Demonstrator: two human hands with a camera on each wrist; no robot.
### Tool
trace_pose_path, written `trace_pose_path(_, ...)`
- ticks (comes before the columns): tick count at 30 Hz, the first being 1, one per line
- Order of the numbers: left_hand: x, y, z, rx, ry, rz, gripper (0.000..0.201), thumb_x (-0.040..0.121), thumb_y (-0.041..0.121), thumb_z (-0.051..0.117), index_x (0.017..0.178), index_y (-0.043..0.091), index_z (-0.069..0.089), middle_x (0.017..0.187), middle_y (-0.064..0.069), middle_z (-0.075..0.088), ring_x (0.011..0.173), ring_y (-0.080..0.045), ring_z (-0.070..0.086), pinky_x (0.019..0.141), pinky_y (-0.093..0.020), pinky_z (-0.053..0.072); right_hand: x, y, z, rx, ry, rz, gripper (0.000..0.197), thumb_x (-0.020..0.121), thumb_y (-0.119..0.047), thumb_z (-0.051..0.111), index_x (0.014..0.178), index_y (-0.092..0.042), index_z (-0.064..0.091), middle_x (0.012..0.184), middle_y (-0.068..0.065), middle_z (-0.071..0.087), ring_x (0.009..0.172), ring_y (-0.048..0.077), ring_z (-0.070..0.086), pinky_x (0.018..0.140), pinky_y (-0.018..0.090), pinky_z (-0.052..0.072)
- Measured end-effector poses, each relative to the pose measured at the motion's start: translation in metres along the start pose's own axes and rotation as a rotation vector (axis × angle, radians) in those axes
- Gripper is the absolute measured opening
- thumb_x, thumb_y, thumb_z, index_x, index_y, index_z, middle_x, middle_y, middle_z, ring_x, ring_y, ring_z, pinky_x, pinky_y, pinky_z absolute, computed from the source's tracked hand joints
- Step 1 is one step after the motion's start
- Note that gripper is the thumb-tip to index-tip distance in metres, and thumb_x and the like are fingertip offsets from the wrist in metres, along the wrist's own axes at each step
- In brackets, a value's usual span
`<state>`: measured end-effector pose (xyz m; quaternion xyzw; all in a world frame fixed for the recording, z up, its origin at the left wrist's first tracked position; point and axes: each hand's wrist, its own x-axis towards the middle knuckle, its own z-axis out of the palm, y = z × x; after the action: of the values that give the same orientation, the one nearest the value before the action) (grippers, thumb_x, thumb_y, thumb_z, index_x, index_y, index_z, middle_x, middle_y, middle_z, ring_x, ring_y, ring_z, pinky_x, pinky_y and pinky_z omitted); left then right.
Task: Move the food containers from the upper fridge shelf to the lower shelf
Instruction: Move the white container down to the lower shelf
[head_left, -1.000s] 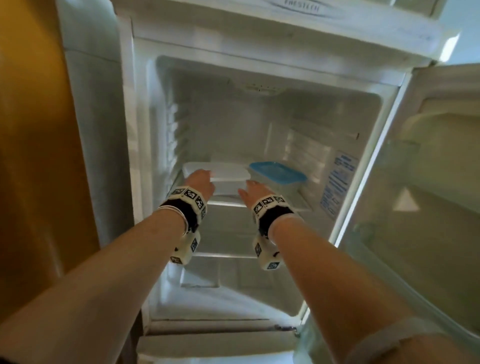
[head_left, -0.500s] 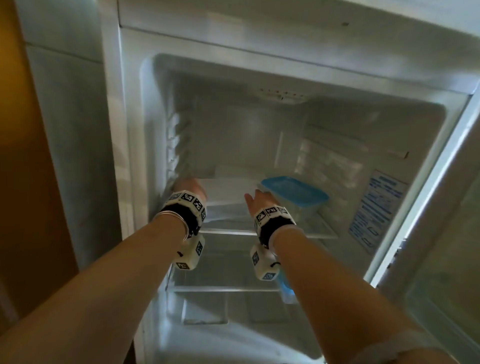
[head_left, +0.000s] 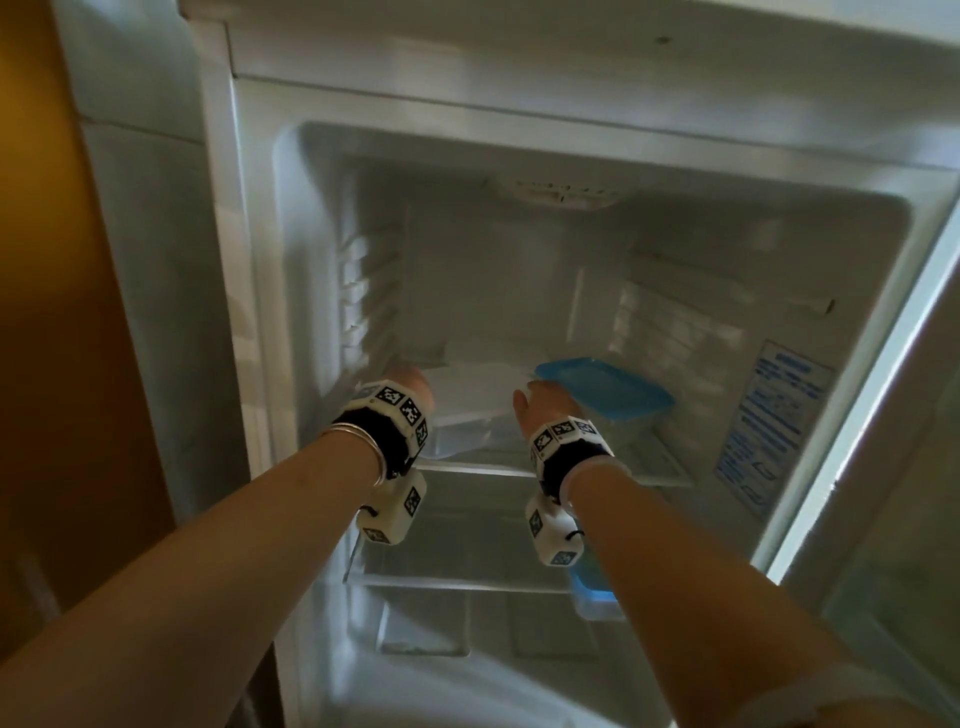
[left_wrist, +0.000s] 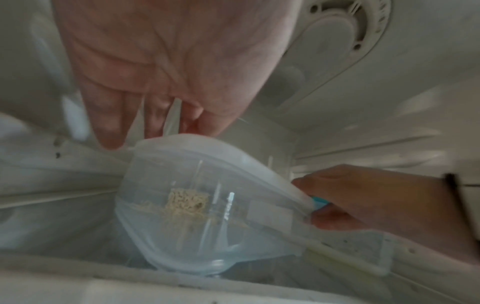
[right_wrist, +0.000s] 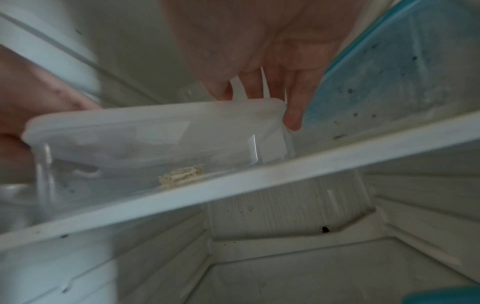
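A clear food container with a white lid (head_left: 467, 410) stands at the left of the upper fridge shelf (head_left: 478, 470), with a pale block of food inside (left_wrist: 187, 200). My left hand (head_left: 408, 382) holds its left end, fingers reaching over the far edge (left_wrist: 109, 127). My right hand (head_left: 545, 410) holds its right end, the thumb on the lid (left_wrist: 306, 181). The container (right_wrist: 155, 139) looks slightly tilted at the shelf's front edge (right_wrist: 285, 174). A blue-lidded container (head_left: 602, 387) stands right beside my right hand.
Another blue-lidded container (head_left: 595, 597) sits at the right of the lower shelf (head_left: 457, 584), partly hidden by my right arm. The fridge door (head_left: 909, 519) hangs open on the right. A yellow-brown wall (head_left: 52, 312) is on the left.
Both hands have slid from the clear container's near corners to its two ends and taken hold. The container now looks tilted. My head has moved closer to the fridge.
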<state>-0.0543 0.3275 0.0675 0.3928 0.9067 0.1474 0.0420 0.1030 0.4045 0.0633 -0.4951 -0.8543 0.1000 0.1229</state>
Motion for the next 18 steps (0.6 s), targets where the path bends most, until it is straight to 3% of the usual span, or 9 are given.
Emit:
trace_pose_path(2, 0.007, 0.001, 0.0, 0.076, -0.04, -0.008, 0.04, 0.094, 0.016, 0.047, 0.134, 0.013, 0.05, 0.135, -0.01, 0.055, 0.121, -0.031, 0.055, 0.105, -0.043, 0.045, 0.002, 0.004, 0.003, 0.175, 0.025, 0.04, 0.051, 0.101, -0.032, 0.031, 0.145, -0.006, 0.031, 0.154, 0.013, 0.025, 0.137, 0.028, 0.037, 0.112, 0.036, 0.032)
trace_pose_path(5, 0.014, 0.002, 0.0, 0.085, -0.002, 0.002, 0.04, 0.093, 0.02, 0.048, 0.133, 0.012, 0.051, 0.136, -0.011, 0.053, 0.124, -0.031, 0.053, 0.106, -0.041, 0.044, 0.0, 0.011, 0.007, 0.184, 0.043, 0.017, 0.055, 0.099, -0.037, 0.035, 0.144, -0.006, 0.029, 0.153, 0.015, 0.021, 0.132, 0.031, 0.043, 0.107, 0.038, 0.038)
trace_pose_path(8, 0.009, 0.007, -0.003, 0.09, 0.016, 0.026, 0.041, 0.096, 0.022, 0.044, 0.135, 0.009, 0.048, 0.143, -0.013, 0.048, 0.13, -0.03, 0.048, 0.109, -0.037, 0.04, 0.001, 0.017, 0.009, 0.188, 0.044, 0.025, 0.057, 0.099, -0.04, 0.035, 0.144, -0.007, 0.027, 0.15, 0.016, 0.028, 0.132, 0.031, 0.043, 0.107, 0.038, 0.038)
trace_pose_path(14, 0.007, 0.004, -0.002, 0.066, 0.049, 0.028, 0.037, 0.094, 0.019, 0.048, 0.127, 0.003, 0.055, 0.137, -0.016, 0.054, 0.125, -0.032, 0.053, 0.106, -0.037, 0.044, 0.0, 0.016, 0.009, 0.238, 0.02, 0.023, 0.06, 0.098, -0.042, 0.035, 0.147, -0.009, 0.024, 0.149, 0.013, 0.038, 0.136, 0.028, 0.039, 0.11, 0.036, 0.033)
trace_pose_path(18, -0.002, 0.001, -0.011, 0.048, 0.086, -0.004, 0.036, 0.095, 0.017, 0.046, 0.123, -0.001, 0.059, 0.129, -0.02, 0.059, 0.12, -0.034, 0.056, 0.099, -0.038, 0.046, -0.004, 0.006, 0.01, 0.335, -0.089, 0.037, 0.07, 0.096, -0.048, 0.038, 0.152, -0.016, 0.009, 0.155, 0.011, 0.029, 0.14, 0.029, 0.033, 0.114, 0.038, 0.03)
